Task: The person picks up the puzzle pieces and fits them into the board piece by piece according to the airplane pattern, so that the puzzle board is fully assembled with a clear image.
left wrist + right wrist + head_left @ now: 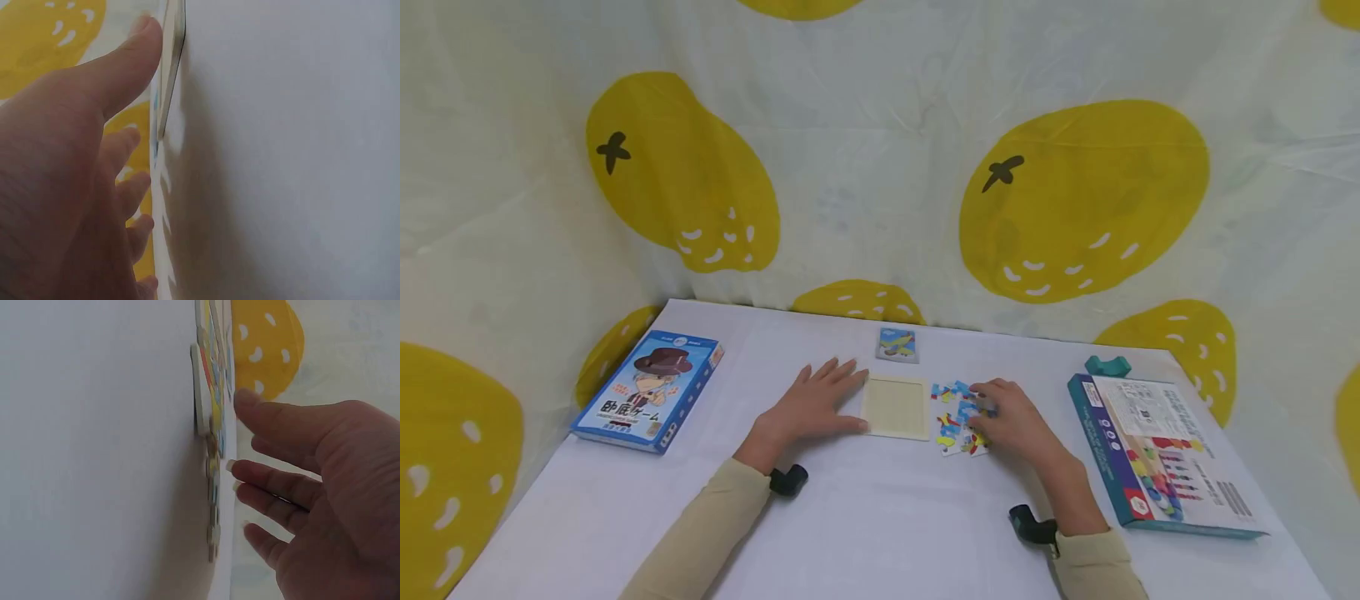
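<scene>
I see a blue game box (647, 400) at the left of the white-covered table (887, 525), a cartoon figure (651, 383) in a brown hat (662, 361) on its cover. At my right lies a flat barcoded box (1165, 458), a teal block (1107, 367) just beyond it. Yellow fruit (1090, 217) dots the pale curtain (865, 167) behind.

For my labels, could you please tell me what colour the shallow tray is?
The shallow tray is pale cream, best seen in the head view.

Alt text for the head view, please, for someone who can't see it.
At a white table, the left hand is spread at the edge of a pale tray while the right hand is over colorful jigsaw pieces. A small picture card lies beyond the tray, a blue box at left, a larger box at right.
</scene>
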